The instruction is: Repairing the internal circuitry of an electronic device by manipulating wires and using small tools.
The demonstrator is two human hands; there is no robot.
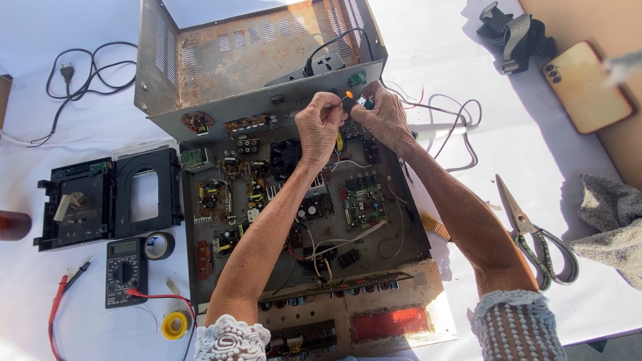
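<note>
An opened metal chassis (414, 247) full of circuit boards lies on a white-covered table, its rusty lid (234, 60) tipped up behind it. Both my hands reach over the far end of the chassis. My left hand (319, 124) pinches a small orange part (348, 95) with wires hanging from it. My right hand (380, 113) meets it fingertip to fingertip and holds a small green piece (366, 102) of the same wiring. A green circuit board (363, 200) sits below my hands inside the chassis.
A black disc-drive unit (110, 197), a black multimeter (125, 271) with red leads, black tape (159, 245) and a yellow roll (175, 325) lie left. Scissors (535, 230), a grey cloth (612, 217), a phone (586, 85) and a soldering iron (435, 130) lie right. A black power cord (87, 73) coils far left.
</note>
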